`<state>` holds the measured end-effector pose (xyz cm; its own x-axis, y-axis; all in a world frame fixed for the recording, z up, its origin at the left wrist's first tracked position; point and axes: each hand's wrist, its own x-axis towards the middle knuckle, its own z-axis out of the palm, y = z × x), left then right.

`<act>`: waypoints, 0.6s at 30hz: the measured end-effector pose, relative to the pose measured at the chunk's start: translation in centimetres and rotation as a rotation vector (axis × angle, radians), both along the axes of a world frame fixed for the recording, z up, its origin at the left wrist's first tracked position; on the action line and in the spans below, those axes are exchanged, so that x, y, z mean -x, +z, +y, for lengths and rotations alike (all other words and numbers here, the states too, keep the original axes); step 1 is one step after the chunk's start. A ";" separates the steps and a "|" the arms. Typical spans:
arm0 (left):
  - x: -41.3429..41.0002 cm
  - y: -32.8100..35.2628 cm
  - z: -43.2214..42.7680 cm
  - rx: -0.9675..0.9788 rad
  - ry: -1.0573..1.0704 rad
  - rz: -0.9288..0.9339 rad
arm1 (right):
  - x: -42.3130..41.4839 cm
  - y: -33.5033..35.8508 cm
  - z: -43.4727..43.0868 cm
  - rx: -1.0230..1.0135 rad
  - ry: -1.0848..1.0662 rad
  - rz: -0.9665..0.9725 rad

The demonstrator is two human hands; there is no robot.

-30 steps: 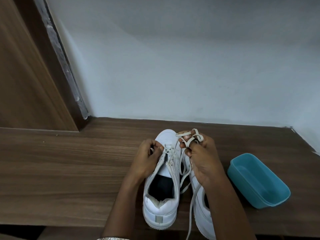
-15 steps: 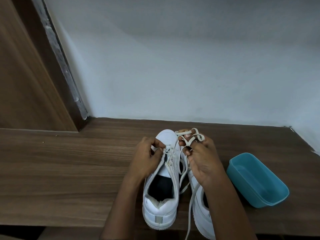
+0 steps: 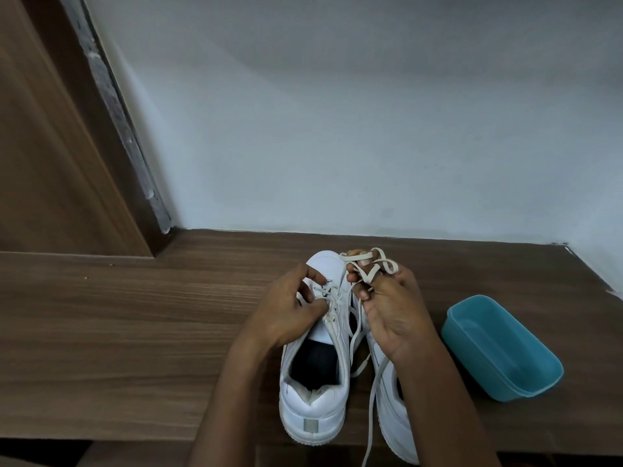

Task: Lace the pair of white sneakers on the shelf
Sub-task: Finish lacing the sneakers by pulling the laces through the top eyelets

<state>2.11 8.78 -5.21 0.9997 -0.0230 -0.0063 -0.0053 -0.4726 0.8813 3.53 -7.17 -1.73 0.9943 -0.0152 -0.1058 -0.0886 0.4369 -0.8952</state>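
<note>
Forearms fwd, L hand (image 3: 290, 308) pinching lace (image 3: 357, 255) at fingertips, R hand (image 3: 394, 315) curled w/ lace looped round fingers.

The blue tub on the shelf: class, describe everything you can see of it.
The blue tub is a rounded-rectangular open container, smooth and plastic-looking, with nothing visible inside. It stands upright and askew on the wooden shelf, right of the sneakers and apart from the right hand; only the shelf touches it.

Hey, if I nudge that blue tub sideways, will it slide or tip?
Probably slides: the tub looks empty and thin-walled, so light, on a smooth shelf. Tipping seems unlikely; it is low and wide.
</note>
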 end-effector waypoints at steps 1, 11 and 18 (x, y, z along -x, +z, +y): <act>0.0 0.0 0.0 0.003 0.005 -0.002 | 0.0 0.0 0.0 0.004 0.003 -0.001; 0.1 2.0 -0.5 0.072 0.011 -0.193 | 1.0 2.4 -1.4 0.444 0.086 -0.184; 0.1 2.2 -2.1 0.049 0.084 -0.308 | 1.1 2.8 -1.9 0.393 0.109 -0.156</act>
<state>1.98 6.64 -2.99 0.9530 0.0665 0.2956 -0.2379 -0.4400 0.8659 2.45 -9.08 1.07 0.9959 0.0816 0.0391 0.0346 0.0561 -0.9978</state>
